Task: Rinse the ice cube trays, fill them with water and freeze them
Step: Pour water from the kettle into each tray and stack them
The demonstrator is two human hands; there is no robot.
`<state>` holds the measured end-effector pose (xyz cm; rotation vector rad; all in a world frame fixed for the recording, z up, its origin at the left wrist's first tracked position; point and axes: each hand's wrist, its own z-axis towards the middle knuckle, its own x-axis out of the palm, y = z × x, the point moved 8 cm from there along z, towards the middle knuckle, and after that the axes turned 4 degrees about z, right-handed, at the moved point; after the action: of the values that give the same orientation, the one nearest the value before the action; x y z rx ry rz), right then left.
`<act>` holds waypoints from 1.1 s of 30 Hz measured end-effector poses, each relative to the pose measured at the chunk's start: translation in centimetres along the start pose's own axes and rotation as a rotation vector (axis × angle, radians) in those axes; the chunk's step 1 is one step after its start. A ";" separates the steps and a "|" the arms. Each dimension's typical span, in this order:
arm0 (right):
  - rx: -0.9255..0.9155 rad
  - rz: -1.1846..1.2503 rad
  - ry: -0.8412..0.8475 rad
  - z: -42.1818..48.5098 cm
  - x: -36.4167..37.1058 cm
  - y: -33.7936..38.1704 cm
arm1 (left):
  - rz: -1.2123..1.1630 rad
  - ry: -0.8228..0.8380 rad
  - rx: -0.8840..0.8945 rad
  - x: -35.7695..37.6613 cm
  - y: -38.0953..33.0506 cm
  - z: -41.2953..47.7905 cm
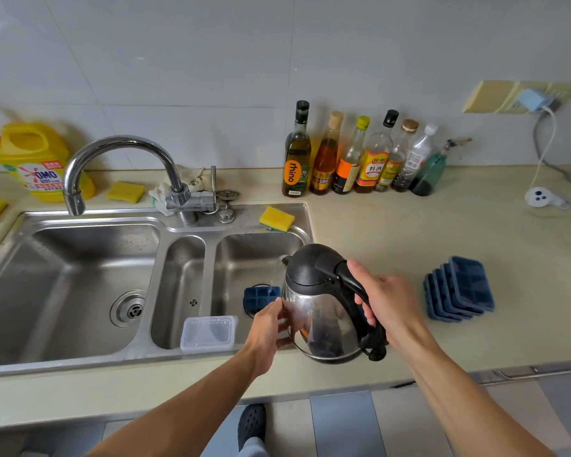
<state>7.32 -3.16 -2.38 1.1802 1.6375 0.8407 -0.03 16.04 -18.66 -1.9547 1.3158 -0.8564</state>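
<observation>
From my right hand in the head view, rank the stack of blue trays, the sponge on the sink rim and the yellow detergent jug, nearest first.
1. Stack of blue trays, on the counter just right of the right hand gripping the kettle.
2. Sponge, on the sink's back rim.
3. Yellow detergent jug, far left.

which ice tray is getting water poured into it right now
The lone blue tray in the right sink basin, under the kettle spout; the other trays sit stacked on the counter.
</observation>
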 end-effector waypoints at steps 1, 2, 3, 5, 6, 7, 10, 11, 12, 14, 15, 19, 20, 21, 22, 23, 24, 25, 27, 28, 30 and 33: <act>0.001 -0.002 0.001 0.1 0.1 0.0 | 0.001 -0.004 0.002 0.0 0.0 0.1; 0.002 -0.003 0.003 0.2 0.1 0.0 | -0.002 -0.011 0.001 -0.1 -0.1 0.0; 0.002 -0.004 0.005 0.2 0.2 0.0 | -0.005 -0.018 -0.001 -0.2 -0.1 0.0; 0.000 -0.010 0.009 0.3 0.4 0.1 | -0.007 -0.028 -0.007 -0.4 -0.1 -0.1; 0.000 -0.013 0.013 0.4 0.5 0.1 | -0.001 -0.033 -0.010 -0.5 -0.1 -0.2; 0.000 -0.009 0.019 0.4 0.7 0.1 | 0.007 -0.039 -0.014 -0.6 -0.1 -0.2; 0.001 0.001 0.035 0.5 1.1 0.1 | -0.001 -0.071 -0.027 -1.0 0.0 -0.3; 0.000 0.000 0.038 0.5 1.2 0.1 | -0.003 -0.070 -0.025 -1.1 0.0 -0.4; -0.001 -0.002 0.041 0.5 1.3 0.2 | -0.003 -0.066 -0.021 -1.2 -0.1 -0.4; 0.000 -0.002 0.049 0.5 1.6 0.3 | -0.004 -0.055 -0.017 -1.2 -0.2 -0.7; 0.003 0.001 0.052 0.5 1.7 0.3 | -0.005 -0.051 -0.016 -1.3 -0.3 -0.8; 0.005 0.000 0.071 0.6 2.4 0.5 | -0.035 -0.078 -0.023 -2.0 -0.2 -0.9; 0.004 0.001 0.076 0.6 2.6 0.5 | -0.043 -0.088 -0.026 -2.2 -0.1 -0.9; 0.004 0.000 0.077 0.7 2.7 0.5 | -0.048 -0.091 -0.027 -2.3 -0.1 -0.9; 0.002 -0.003 0.077 0.7 2.8 0.6 | -0.053 -0.091 -0.028 -2.4 -0.1 -0.9; 0.000 -0.007 0.077 0.8 2.9 0.6 | -0.057 -0.094 -0.031 -2.5 0.0 -1.0; -0.002 -0.011 0.079 0.8 3.0 0.6 | -0.059 -0.098 -0.035 -2.6 0.0 -1.0; -0.003 -0.011 0.082 0.9 3.2 0.6 | -0.061 -0.105 -0.039 -2.7 0.0 -1.0; 0.000 -0.006 0.083 1.0 3.3 0.5 | -0.070 -0.125 -0.051 -2.9 0.0 -1.0; 0.002 -0.004 0.081 1.1 3.3 0.5 | -0.072 -0.134 -0.057 -3.0 0.1 -0.9; 0.007 0.000 0.075 1.1 3.2 0.4 | -0.072 -0.141 -0.066 -3.0 0.2 -0.7; 0.005 0.010 0.068 1.1 2.9 0.3 | -0.071 -0.136 -0.074 -2.8 0.2 -0.5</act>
<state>8.09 -0.34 -3.33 1.1753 1.6908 0.8921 -1.35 18.57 -19.03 -2.0890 1.2213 -0.7031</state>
